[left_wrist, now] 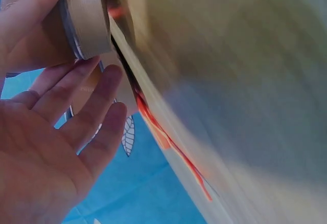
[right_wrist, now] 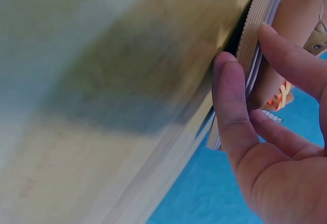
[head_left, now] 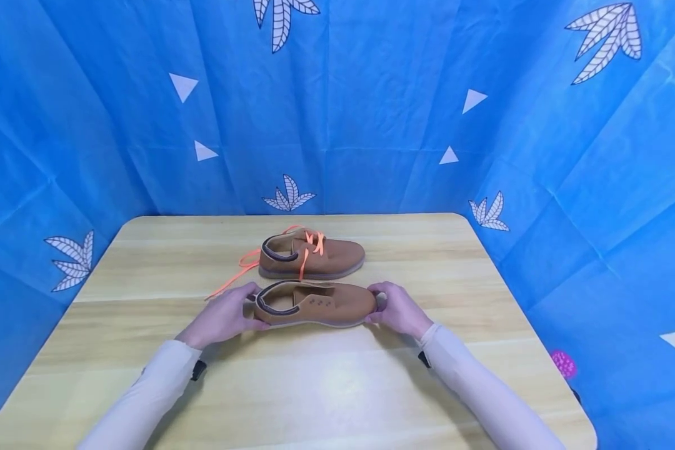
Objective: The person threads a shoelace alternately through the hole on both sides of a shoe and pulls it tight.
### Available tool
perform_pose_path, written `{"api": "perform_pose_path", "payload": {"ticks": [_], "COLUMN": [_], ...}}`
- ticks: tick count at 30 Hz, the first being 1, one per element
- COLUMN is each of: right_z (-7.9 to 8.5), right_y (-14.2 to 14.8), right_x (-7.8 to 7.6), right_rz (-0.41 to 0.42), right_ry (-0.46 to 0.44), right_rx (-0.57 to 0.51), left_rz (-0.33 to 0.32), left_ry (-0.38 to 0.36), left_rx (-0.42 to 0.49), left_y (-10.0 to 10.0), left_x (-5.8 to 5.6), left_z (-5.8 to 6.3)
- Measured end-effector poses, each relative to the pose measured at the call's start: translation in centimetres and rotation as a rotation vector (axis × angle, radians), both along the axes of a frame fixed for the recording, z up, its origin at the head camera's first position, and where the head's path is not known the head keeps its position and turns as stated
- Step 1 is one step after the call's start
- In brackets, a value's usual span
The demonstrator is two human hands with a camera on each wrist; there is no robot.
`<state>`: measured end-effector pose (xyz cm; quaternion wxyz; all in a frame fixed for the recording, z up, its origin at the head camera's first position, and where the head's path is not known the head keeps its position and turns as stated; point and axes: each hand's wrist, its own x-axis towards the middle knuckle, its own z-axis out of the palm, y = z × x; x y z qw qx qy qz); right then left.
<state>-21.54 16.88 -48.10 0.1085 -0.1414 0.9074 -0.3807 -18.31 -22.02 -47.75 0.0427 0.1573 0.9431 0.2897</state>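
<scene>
A brown shoe without laces (head_left: 345, 303) lies lengthwise between both hands, its toe to the right and its sole close over the table. My left hand (head_left: 227, 314) grips the heel, thumb on the near side and fingers round the back. At the toe, my right hand (head_left: 399, 308) pinches the shoe by the edge of its ribbed sole (right_wrist: 250, 35). Directly behind stands a matching brown shoe (head_left: 343, 255), upright and pointing the same way. Its orange lace (head_left: 317, 242) passes through the eyelets, and a long loose end (head_left: 230, 284) trails left across the table.
The wooden table (head_left: 337, 394) has rounded corners. Blue curtains (head_left: 337, 112) with white leaf and triangle prints enclose its back and sides. Beyond the right edge there is a pink round patch (head_left: 564, 364).
</scene>
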Motion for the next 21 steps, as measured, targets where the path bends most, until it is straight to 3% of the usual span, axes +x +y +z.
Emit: {"api": "perform_pose_path", "payload": {"ticks": [8, 13, 17, 21], "right_z": [0.6, 0.5, 0.6, 1.0], "right_y": [0.5, 0.8, 0.9, 1.1], "right_x": [1.3, 1.7, 1.6, 1.7], "right_rz": [0.009, 0.018, 0.029, 0.049], "right_ry": [-0.020, -0.024, -0.036, -0.074], "right_rx": [0.004, -0.007, -0.014, -0.013], "left_rz": [0.011, -0.001, -0.085, -0.151], "left_ry": [0.017, 0.004, -0.051, -0.121], "left_rx": [-0.059, -0.034, -0.025, 0.008], "left_y": [0.4, 0.5, -0.6, -3.0], "left_x": [1.4, 1.9, 1.3, -0.8], "left_z": [-0.3, -0.3, 0.3, 1.5]}}
